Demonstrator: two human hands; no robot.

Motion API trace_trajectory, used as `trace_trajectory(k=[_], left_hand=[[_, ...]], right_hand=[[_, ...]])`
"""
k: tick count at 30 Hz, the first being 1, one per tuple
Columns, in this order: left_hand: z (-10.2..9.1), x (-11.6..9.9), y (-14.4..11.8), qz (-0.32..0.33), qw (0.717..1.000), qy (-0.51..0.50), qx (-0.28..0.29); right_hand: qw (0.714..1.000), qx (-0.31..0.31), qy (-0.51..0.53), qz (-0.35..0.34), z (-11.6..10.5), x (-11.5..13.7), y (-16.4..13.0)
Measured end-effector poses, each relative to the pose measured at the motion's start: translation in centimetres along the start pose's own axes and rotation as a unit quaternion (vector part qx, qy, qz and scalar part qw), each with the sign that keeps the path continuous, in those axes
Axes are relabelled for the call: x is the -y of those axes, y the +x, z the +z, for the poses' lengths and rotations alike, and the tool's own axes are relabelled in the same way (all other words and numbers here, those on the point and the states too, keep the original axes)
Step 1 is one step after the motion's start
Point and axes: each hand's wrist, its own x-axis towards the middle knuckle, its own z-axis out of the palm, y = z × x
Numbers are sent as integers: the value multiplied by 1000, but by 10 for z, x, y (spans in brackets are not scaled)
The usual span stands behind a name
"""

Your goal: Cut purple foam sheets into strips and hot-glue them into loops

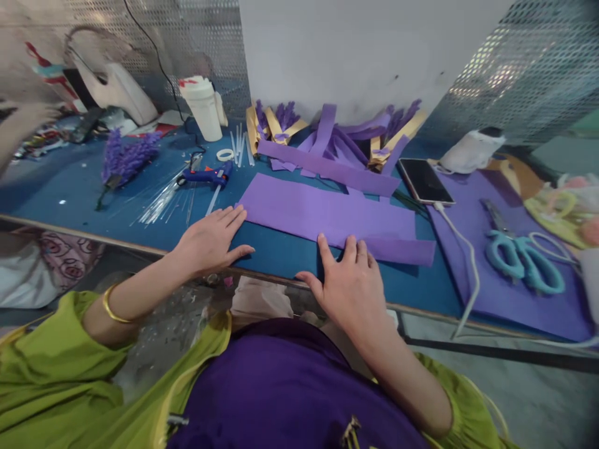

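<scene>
A long purple foam sheet [327, 215] lies flat on the blue table [84, 187]. My left hand [210, 240] rests palm down at the sheet's left end, fingertips touching its edge. My right hand [349, 280] lies flat near the table's front edge, fingers spread, with its fingertips on the sheet's lower strip. Neither hand grips anything. A gold bangle [112, 307] circles my left wrist.
A blue glue gun [208, 176] and clear glue sticks [161, 202] lie left of the sheet. Purple strips [327, 165] pile at the back. A phone [425, 181] with a white cable, teal scissors [524, 255], a white cup [203, 107] and purple flower sprigs [126, 156] surround them.
</scene>
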Motion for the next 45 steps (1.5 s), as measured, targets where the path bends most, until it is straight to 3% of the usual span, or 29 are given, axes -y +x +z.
trace_trajectory(k=[5, 11, 14, 17, 21, 27, 35, 38, 41, 45], left_hand=[[-6, -27, 9, -10, 1000, 10, -7], [-4, -82, 28, 157, 983, -89, 41], [-1, -93, 34, 181, 977, -109, 30], [-2, -88, 35, 170, 979, -108, 39], [-7, -61, 32, 157, 981, -93, 70], [-5, -11, 19, 136, 984, -96, 60], [3, 19, 4, 87, 988, -122, 32], [3, 18, 1, 44, 994, -94, 35], [2, 0, 3, 18, 997, -64, 28], [-2, -43, 9, 88, 991, -90, 38]], right_hand=[[1000, -10, 15, 6, 3, 1, 0], [999, -18, 31, 9, 5, 2, -2], [999, -18, 30, 13, 5, 2, -2], [999, -16, 29, 16, 5, 2, -2], [999, -15, 29, 16, 4, 2, -3], [999, -15, 25, 14, 5, 1, -3], [999, -26, 28, 13, 5, 1, -3], [999, -28, 34, 14, 5, 2, -4], [998, -37, 38, 17, 7, 2, -4], [998, -42, 41, 15, 8, 3, -4]])
